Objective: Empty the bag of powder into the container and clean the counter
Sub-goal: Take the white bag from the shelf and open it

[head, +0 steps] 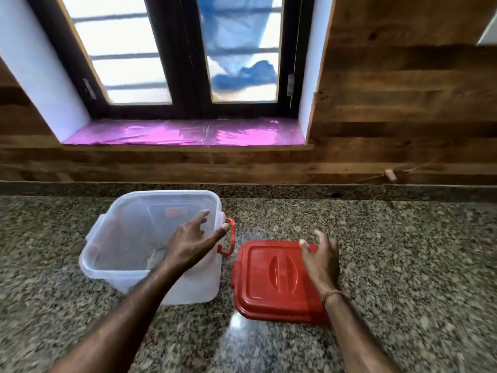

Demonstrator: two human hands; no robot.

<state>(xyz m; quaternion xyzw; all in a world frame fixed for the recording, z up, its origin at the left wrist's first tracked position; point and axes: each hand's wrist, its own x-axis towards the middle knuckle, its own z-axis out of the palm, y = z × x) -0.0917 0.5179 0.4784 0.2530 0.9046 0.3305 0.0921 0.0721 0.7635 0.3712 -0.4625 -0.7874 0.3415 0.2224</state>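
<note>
Since its lid is off, the translucent container (pixel 193 286) stands open at left on the granite counter (pixel 403 251). It looks nearly empty, so it is probably light, thin-walled and apt to slide or flex. The left hand (pixel 188 243) hovers over its right rim, fingers straight and loosely spread, holding nothing. The thumb is by the red handle (pixel 230 235), likely the firmest grip. Just beside lies the red lid (pixel 263 278), flat, stiff and smooth, best lifted by an edge. The right hand (pixel 321 261) is over its right side, fingers splayed; whether it touches cannot be told. No bag of powder is in view.
</note>
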